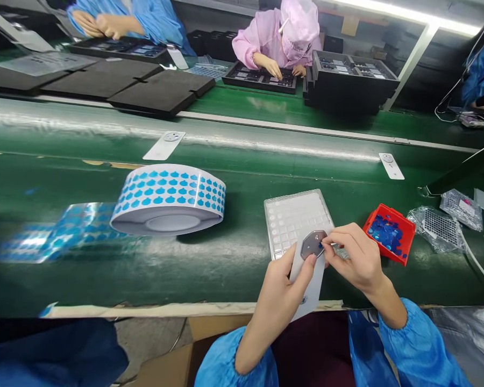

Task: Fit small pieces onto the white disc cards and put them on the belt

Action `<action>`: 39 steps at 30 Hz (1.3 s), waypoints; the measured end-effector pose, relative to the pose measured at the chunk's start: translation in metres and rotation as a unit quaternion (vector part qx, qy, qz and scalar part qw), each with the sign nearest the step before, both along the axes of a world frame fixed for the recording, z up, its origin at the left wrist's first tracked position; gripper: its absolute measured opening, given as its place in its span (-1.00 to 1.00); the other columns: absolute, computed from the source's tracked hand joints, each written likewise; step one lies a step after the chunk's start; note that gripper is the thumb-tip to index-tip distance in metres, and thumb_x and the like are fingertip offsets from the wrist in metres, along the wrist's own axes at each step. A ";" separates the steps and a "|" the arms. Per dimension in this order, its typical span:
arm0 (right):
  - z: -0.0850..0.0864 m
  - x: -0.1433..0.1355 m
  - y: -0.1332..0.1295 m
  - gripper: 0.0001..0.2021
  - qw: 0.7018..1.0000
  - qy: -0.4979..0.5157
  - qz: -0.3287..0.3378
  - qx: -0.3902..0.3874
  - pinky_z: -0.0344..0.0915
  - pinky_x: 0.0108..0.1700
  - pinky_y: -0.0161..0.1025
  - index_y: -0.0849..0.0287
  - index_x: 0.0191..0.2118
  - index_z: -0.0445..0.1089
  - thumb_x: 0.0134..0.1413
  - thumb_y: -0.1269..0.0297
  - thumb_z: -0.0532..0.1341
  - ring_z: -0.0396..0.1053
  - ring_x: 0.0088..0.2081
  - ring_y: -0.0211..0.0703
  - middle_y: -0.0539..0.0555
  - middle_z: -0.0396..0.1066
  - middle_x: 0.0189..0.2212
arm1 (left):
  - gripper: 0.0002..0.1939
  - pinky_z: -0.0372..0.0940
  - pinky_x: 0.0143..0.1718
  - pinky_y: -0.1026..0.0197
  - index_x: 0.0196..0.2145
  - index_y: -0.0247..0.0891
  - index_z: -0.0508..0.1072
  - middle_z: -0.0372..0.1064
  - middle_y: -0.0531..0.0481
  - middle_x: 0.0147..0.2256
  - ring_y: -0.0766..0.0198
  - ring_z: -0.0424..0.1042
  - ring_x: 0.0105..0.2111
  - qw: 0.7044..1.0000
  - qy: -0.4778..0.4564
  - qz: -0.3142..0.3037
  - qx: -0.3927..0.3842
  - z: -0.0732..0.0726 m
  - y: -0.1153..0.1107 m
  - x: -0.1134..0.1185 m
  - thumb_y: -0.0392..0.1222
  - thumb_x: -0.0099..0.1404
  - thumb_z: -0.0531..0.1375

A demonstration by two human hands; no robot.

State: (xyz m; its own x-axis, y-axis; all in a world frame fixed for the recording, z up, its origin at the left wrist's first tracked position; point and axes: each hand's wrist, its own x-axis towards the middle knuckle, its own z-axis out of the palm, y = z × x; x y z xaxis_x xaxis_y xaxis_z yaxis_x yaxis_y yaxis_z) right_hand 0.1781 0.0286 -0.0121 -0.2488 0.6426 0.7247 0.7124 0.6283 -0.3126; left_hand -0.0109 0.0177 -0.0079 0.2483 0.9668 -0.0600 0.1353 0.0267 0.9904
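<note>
My left hand (282, 290) grips a white phone back cover (312, 287) with a grey eight-sided camera plate (313, 244) near its top. The thumb rests along the lower edge of that plate. With thumb and forefinger pinched together, my right hand (353, 255) is at the plate's right side, where a tiny blue sticker (321, 245) shows at the fingertips. Behind the cover lies a clear plastic tray (296, 212) with rows of small white pieces, partly hidden by the cover and my hands. Right of my right hand sits a red box (407, 234) holding blue stickers (386, 232).
A large roll of blue stickers (169, 193) stands left, its strip (84, 231) trailing leftward. White covers (164, 146) lie on the conveyor behind. Bagged parts (435, 228) are at right. Across the line, two co-workers (274, 40) handle black trays (262, 80); stacked trays (349, 88) stand beside them.
</note>
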 end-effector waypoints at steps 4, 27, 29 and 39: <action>-0.006 0.002 -0.001 -0.75 0.996 -0.023 -0.012 0.083 0.50 -0.32 -0.22 0.06 0.02 0.44 0.35 0.54 0.28 0.53 -0.38 -0.14 0.02 0.56 -0.35 | -0.76 0.40 -0.29 0.18 -0.32 -0.18 0.55 0.28 0.09 -0.58 0.17 0.37 -0.51 1.000 -0.005 0.016 0.020 0.003 -0.004 0.003 -0.04 0.46 0.21; -0.004 -0.004 -0.009 -0.85 0.999 -0.011 0.008 0.052 0.45 -0.35 -0.23 0.10 -0.10 0.42 0.35 0.52 0.29 0.47 -0.40 -0.17 0.02 0.53 -0.38 | -0.74 0.48 -0.20 0.15 -0.12 -0.22 0.63 0.48 0.01 -0.45 0.07 0.55 -0.32 0.998 -0.008 0.055 0.025 0.005 -0.007 0.012 -0.03 0.48 0.21; 0.000 -0.011 -0.012 -0.86 0.998 0.055 0.011 -0.011 0.42 -0.39 -0.25 0.07 -0.17 0.38 0.36 0.49 0.25 0.43 -0.43 -0.19 -0.01 0.49 -0.40 | -0.72 0.49 -0.21 0.15 -0.12 -0.24 0.63 0.43 0.03 -0.51 0.08 0.54 -0.35 0.997 0.002 0.070 0.031 0.004 -0.006 0.014 -0.03 0.48 0.20; -0.005 0.081 -0.036 -0.93 0.933 0.098 -0.334 -0.089 0.44 -0.32 -0.18 0.10 -0.09 0.45 0.39 0.27 0.24 0.46 -0.41 -0.14 0.07 0.52 -0.24 | -0.61 0.36 -0.53 0.25 -0.23 -0.29 0.60 0.52 -0.04 -0.51 0.14 0.48 -0.54 0.984 0.036 0.171 -0.037 -0.012 0.009 -0.016 0.14 0.35 0.27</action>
State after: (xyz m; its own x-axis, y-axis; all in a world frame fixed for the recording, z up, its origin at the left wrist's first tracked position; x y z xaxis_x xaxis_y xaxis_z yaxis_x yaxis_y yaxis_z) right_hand 0.2590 -0.0069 -0.0167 0.3762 0.7215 0.5814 0.8449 -0.0096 -0.5348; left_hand -0.0269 0.0268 -0.0203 -0.0980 0.9855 -0.1383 0.1757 0.1539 0.9723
